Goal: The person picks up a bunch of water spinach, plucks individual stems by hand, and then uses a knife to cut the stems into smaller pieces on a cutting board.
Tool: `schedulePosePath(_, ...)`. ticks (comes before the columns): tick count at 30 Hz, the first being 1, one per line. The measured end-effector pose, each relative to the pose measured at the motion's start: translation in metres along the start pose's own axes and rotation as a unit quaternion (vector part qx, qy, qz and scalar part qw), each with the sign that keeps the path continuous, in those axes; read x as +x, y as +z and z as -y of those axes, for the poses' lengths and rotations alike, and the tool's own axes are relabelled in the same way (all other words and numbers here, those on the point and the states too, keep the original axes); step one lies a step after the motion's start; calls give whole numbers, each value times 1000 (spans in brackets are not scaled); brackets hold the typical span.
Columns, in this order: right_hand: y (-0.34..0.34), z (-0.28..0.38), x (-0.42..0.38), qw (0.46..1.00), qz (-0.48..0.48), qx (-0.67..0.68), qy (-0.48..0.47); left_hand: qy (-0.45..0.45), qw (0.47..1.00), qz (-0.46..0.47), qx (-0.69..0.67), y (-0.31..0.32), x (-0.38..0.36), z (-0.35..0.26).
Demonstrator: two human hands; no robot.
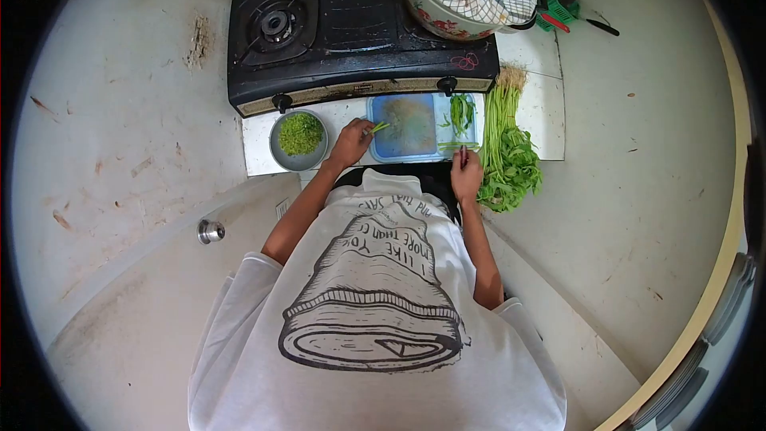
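My left hand [352,142] pinches a few short green stems [380,127] over the left edge of a blue cutting board [405,144]. My right hand [467,172] is closed round a small dark red handle [463,155], probably a knife, at the board's lower right; its blade is hard to make out. Thin green stalks [456,144] lie just above that hand. Loose green leaves [460,112] rest on the board's right part. To the left of my left hand, a grey bowl [299,166] holds finely chopped greens [300,134].
A large bunch of leafy stalks [507,136] lies right of the board. Behind stands a black two-burner stove [351,32] with a cloth-covered pot [471,0]. A green basket [556,8] with knives is at the back right. Walls enclose both sides.
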State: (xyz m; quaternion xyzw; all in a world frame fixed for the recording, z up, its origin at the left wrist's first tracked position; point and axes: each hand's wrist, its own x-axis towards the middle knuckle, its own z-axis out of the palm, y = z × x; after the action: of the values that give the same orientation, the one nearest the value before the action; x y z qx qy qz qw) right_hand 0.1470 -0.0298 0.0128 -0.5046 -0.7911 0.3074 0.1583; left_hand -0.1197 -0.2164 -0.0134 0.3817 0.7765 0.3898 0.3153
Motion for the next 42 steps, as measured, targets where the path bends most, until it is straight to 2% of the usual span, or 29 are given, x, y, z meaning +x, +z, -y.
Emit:
schedulePosePath(1,1,4,-1,999,36,19,3,6,1000,-7,9,1,1,-2)
schedulePosePath(2,4,3,-2,996,67,25,-52,29,999,-20,18,3,2,-3)
schedulePosePath(4,7,13,-4,988,139,7,-63,74,995,-46,40,8,5,1)
schedulePosePath(6,11,19,-7,975,212,-20,-61,66,995,-35,60,10,4,1)
schedulePosePath(10,17,31,-9,963,250,-2,-104,59,994,-19,85,13,4,-6)
schedulePosePath(13,21,33,-10,957,264,-22,-115,37,995,-14,93,14,3,-9)
schedulePosePath(16,28,34,-10,954,284,-27,-93,67,992,-35,106,16,6,-9)
schedulePosePath(22,36,37,-4,948,301,-46,-91,50,989,-26,134,16,12,-7)
schedulePosePath(28,39,39,1,934,333,-71,-109,80,965,-57,241,23,14,-11)
schedulePosePath(31,45,38,4,933,331,-72,-124,107,964,-91,227,29,18,-6)
schedulePosePath(36,53,29,9,930,319,-75,-165,92,979,-79,163,37,23,-2)
schedulePosePath(42,53,34,8,927,331,-94,-146,85,986,-94,112,40,25,-4)
